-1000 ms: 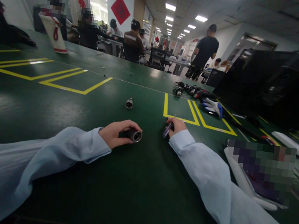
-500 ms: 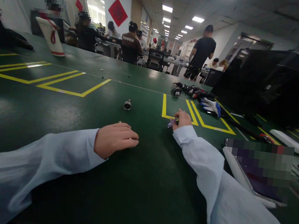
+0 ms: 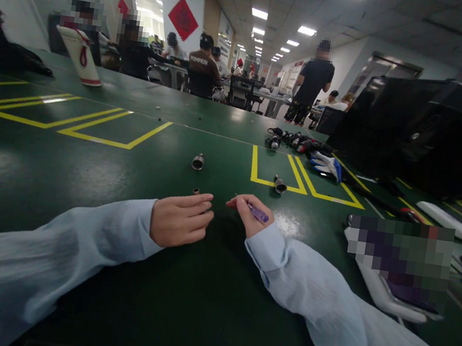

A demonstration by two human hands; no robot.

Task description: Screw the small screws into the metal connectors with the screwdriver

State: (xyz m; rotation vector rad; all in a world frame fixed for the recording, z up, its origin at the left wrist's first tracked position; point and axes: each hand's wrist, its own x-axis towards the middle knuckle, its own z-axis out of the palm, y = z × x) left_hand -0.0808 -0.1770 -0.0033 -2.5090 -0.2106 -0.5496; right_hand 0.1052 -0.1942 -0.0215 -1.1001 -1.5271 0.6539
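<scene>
My right hand (image 3: 253, 213) grips a small tool with a translucent purple handle (image 3: 258, 213), apparently a screwdriver. Its thin tip points left, towards my other hand. My left hand (image 3: 181, 220) is turned sideways, its fingers close together and slightly bent. Just past these fingers shows the end of a small round metal part (image 3: 196, 191); it seems held there, but the thumb and most of the part are hidden. Beyond my left hand lies a bell-shaped metal fitting (image 3: 198, 161). Another fitting (image 3: 280, 185) lies on the yellow tape, beyond my right hand.
The green table (image 3: 212, 308) carries yellow tape outlines. Cables (image 3: 291, 140) and a blue-white glove (image 3: 325, 166) lie at the back right, below a dark monitor (image 3: 406, 117). A tablet-like device (image 3: 393, 270) lies right. A white cup (image 3: 81, 57) stands back left; people sit beyond.
My right hand has come left and nearer with the purple tool, uncovering the fitting on the tape. My left hand has rolled onto its side and shifted slightly right, the small metal part with it.
</scene>
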